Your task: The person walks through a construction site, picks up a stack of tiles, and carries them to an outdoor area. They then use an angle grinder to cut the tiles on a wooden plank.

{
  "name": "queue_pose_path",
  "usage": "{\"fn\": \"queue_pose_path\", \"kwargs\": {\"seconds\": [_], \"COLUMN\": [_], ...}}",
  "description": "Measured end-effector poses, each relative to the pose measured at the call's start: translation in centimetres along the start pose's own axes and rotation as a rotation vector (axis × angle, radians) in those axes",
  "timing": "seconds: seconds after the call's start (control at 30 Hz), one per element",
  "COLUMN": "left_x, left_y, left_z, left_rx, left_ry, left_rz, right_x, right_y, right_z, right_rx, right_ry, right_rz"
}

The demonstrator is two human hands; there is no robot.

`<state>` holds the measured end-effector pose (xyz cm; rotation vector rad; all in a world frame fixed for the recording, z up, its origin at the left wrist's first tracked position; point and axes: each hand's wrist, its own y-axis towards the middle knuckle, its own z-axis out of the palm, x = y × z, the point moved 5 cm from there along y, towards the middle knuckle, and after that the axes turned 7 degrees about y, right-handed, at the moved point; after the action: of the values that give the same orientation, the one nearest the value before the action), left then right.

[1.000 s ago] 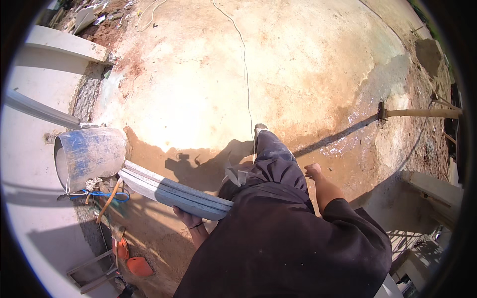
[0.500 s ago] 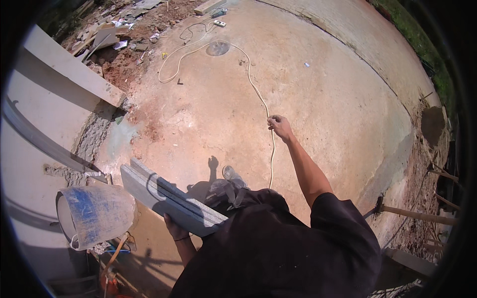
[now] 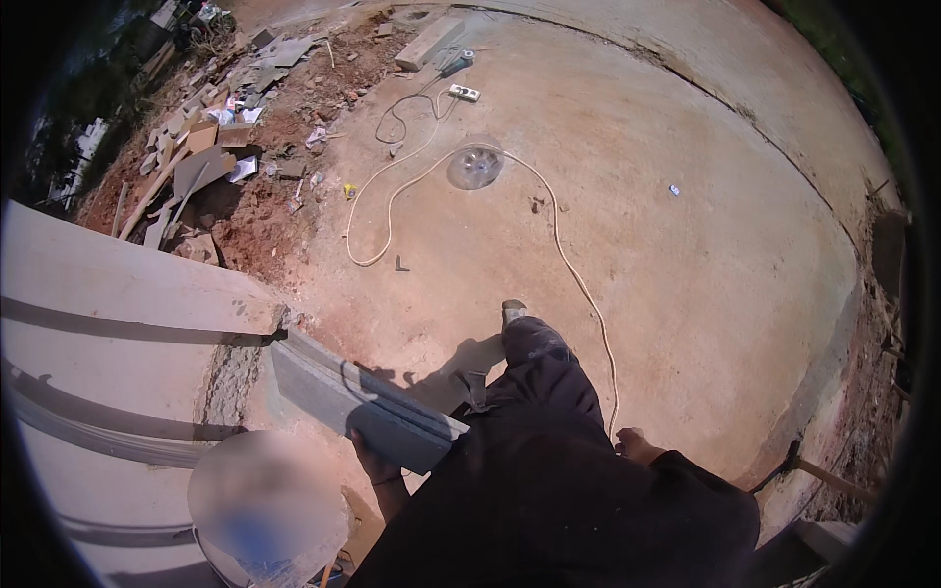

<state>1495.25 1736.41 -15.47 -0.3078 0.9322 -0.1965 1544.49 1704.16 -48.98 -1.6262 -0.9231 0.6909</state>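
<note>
At my left side, long grey stone slabs (image 3: 363, 407) are stacked face to face and tilted along my body. My left hand (image 3: 375, 459) grips them from the outer side, its fingers under the lower edge. Low by my right hip is my right hand (image 3: 639, 447), its fingers curled; what is in them, if anything, is hidden. A cream-coloured cable (image 3: 595, 309) runs over the concrete floor and passes out of sight beside this hand. Whether the two touch I cannot tell. One shoe (image 3: 513, 311) shows ahead of me.
A partly blurred bucket (image 3: 328, 539) stands left of the slabs, by a concrete ledge (image 3: 127, 279). Farther off are a socket strip (image 3: 464, 93), a corded power tool (image 3: 457, 65), a round cover (image 3: 476, 167) and a rubble heap (image 3: 201, 171). A long-handled tool (image 3: 828, 476) lies right.
My right hand has come back from ahead of me to my hip. The slabs, still in my left hand, are now close to the ledge's end. The floor view has shifted.
</note>
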Motion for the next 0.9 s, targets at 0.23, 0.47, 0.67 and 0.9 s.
{"fn": "queue_pose_path", "kwargs": {"seconds": [0.23,0.47,0.67,0.9], "left_x": [-7.5,-14.5,-25.8,-35.4], "left_y": [21.5,46.5,70.2,94.2], "left_z": [11.8,14.7,22.4,32.1], "left_rx": [-0.008,-0.247,-0.227,-0.305], "left_ry": [-0.106,0.031,0.296,0.792], "left_rz": [-0.017,-0.048,-0.115,-0.105], "right_x": [58.2,72.7,89.2,109.9], "right_y": [-28.0,-57.5,-63.3,-61.7], "right_z": [32.2,55.7,69.1,78.6], "right_rx": [0.506,1.246,1.089,1.050], "right_ry": [-0.166,-0.682,-0.465,-0.068], "right_rz": [-0.914,-0.914,-1.094,-0.877]}}
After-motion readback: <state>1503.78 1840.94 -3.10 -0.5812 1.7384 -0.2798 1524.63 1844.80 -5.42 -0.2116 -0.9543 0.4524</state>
